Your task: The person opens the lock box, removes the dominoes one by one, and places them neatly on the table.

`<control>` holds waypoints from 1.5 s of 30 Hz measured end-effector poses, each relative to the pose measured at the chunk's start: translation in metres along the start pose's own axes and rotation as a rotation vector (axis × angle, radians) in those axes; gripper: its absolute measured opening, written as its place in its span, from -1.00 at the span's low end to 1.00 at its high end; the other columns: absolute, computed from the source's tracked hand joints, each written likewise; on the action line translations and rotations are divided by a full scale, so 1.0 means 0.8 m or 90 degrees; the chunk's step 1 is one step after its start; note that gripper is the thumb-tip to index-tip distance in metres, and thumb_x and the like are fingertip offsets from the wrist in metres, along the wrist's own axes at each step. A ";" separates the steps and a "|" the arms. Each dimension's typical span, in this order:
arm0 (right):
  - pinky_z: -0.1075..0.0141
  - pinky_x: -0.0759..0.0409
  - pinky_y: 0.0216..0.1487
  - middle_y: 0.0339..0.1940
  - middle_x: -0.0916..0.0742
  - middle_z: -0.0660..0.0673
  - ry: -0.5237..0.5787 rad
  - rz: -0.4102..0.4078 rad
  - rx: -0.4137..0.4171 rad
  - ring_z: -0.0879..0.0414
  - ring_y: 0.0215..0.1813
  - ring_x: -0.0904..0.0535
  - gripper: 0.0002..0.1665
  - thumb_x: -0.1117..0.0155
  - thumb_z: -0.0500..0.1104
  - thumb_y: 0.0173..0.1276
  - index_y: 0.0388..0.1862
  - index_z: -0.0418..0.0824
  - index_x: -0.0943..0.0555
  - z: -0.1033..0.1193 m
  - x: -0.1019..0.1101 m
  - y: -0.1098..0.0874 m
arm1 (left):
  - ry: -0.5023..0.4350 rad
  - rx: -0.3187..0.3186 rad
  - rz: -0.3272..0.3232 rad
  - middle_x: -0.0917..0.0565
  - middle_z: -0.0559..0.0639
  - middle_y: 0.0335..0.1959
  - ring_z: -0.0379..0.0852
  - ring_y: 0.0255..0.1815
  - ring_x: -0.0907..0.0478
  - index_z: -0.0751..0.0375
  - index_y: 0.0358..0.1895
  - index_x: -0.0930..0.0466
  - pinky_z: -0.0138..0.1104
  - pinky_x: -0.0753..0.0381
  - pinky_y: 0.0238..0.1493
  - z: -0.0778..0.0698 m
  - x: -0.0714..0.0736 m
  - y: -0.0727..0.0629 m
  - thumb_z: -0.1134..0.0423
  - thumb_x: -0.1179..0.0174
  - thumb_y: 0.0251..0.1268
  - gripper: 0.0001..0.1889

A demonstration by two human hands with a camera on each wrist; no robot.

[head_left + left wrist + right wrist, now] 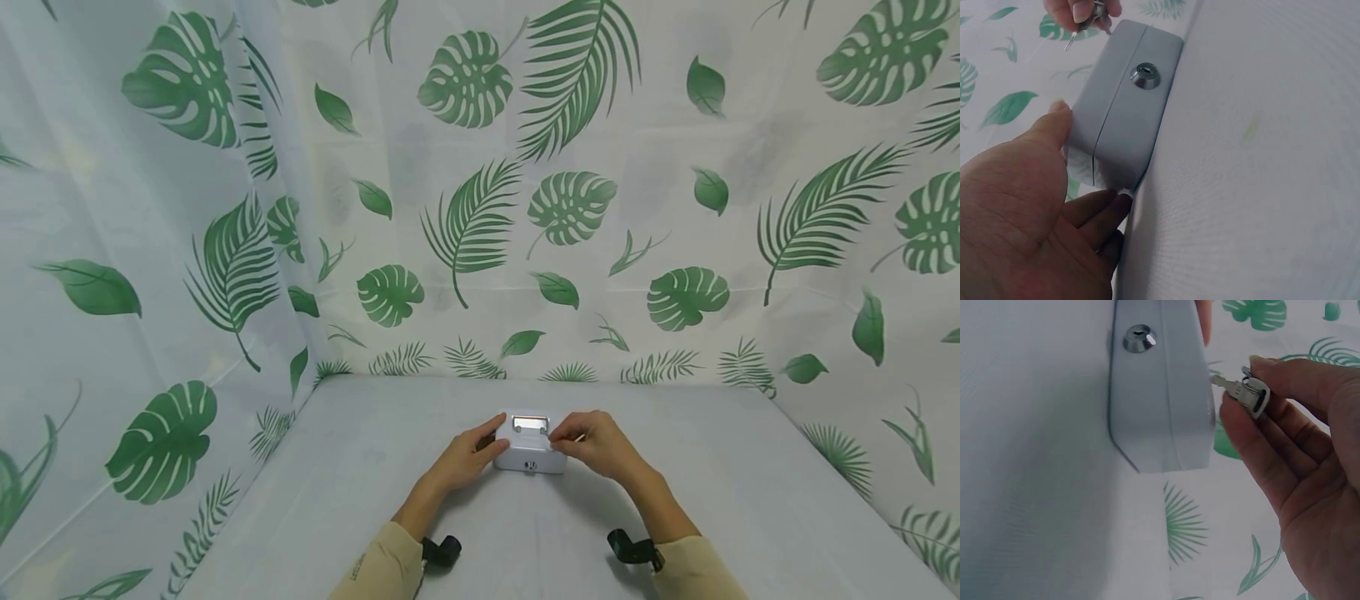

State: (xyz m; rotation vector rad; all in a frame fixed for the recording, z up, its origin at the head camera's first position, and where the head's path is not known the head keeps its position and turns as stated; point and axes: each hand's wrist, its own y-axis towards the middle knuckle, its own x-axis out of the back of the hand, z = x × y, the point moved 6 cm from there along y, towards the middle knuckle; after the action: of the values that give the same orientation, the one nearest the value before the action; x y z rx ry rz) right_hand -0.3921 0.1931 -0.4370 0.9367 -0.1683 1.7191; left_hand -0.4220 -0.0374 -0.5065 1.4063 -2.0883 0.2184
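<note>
- In the lower middle of the head frame, a pale cash box (530, 461) is set on the table (360, 467); its long axis is laid across the frame from left to right, and its lid is seen closed along the seam.
- The lock cylinder (1145, 75) is mounted on the box's near face; its keyhole is left unfilled, and it is turned toward the person's side, at the bottom of the head frame.
- A small metal key (1250, 395) is pinched between thumb and fingers of the right hand (596, 446), a narrow grip; by the right wrist frame, its shank is pointed leftward at the lid's right part; whether the lid is touched cannot be told.
- From that pinch, the cylinder is found toward the upper left of the right wrist frame, past the lid's edge; in the head frame it is placed lower and to the left; key and cylinder are kept apart, and their axes are not lined up.
- The box's left end is held by the left hand (461, 460), thumb and fingers spread fairly wide around it; the key is nearer the right hand, by which it is carried.
</note>
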 end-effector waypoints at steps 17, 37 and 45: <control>0.38 -0.69 -0.16 -0.25 -0.83 0.07 -0.011 0.097 0.001 0.22 -0.21 -0.66 -0.87 -0.51 -0.24 0.32 -0.15 -0.16 -0.83 0.013 -0.009 0.000 | 0.012 0.001 -0.002 -0.43 -0.01 0.56 0.03 0.55 -0.41 -0.15 0.61 -0.29 -0.03 -0.39 0.55 -0.002 0.001 -0.001 -0.19 -0.07 0.59 -0.37; 0.40 -0.71 -0.16 -0.19 -0.83 0.00 -0.007 0.169 0.036 0.25 -0.19 -0.66 -0.85 -0.49 -0.33 0.30 -0.15 -0.20 -0.84 0.017 -0.026 0.001 | 0.010 -0.010 0.000 -0.45 0.05 0.54 0.06 0.53 -0.43 -0.12 0.61 -0.30 -0.01 -0.42 0.53 -0.002 0.001 0.000 -0.17 -0.09 0.59 -0.37; 0.41 -0.69 -0.20 -0.18 -0.83 -0.07 0.001 0.190 0.023 0.23 -0.25 -0.65 -0.85 -0.47 -0.39 0.28 -0.19 -0.25 -0.83 0.016 -0.034 0.001 | 0.012 -0.001 -0.008 -0.45 0.02 0.54 0.04 0.54 -0.43 -0.14 0.61 -0.31 -0.02 -0.41 0.54 0.001 0.000 0.002 -0.21 -0.08 0.58 -0.36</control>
State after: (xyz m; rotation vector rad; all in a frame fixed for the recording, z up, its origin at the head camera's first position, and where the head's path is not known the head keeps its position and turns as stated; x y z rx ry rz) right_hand -0.3850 0.1657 -0.4458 0.9739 -0.2881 2.0026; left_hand -0.4239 -0.0371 -0.5067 1.4101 -2.0638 0.2246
